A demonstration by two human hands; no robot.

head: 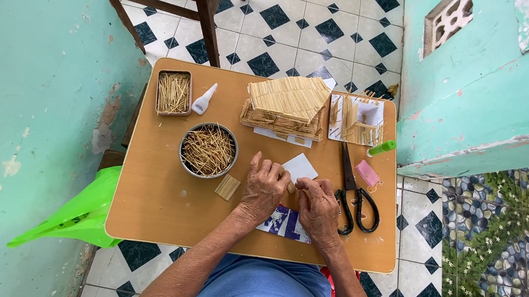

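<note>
My left hand (264,188) and my right hand (318,208) rest close together on a small wooden table (157,192), fingertips meeting over a white card (300,166). Something small and stick-like sits pinched between the fingers; which hand grips it is unclear. Under my wrists lies a purple-and-white printed paper (283,222). Left of my left hand lies a small flat panel of glued sticks (227,187). A round metal bowl of thin sticks (208,150) stands just beyond it.
A toothpick model house (286,108) sits at the table's far side, stick frames on white paper (356,120) beside it. Black scissors (354,195), a pink object (367,174), a green-capped tube (381,148), a glue bottle (204,99) and a tin of sticks (173,93) lie around. A green bag (76,215) hangs left.
</note>
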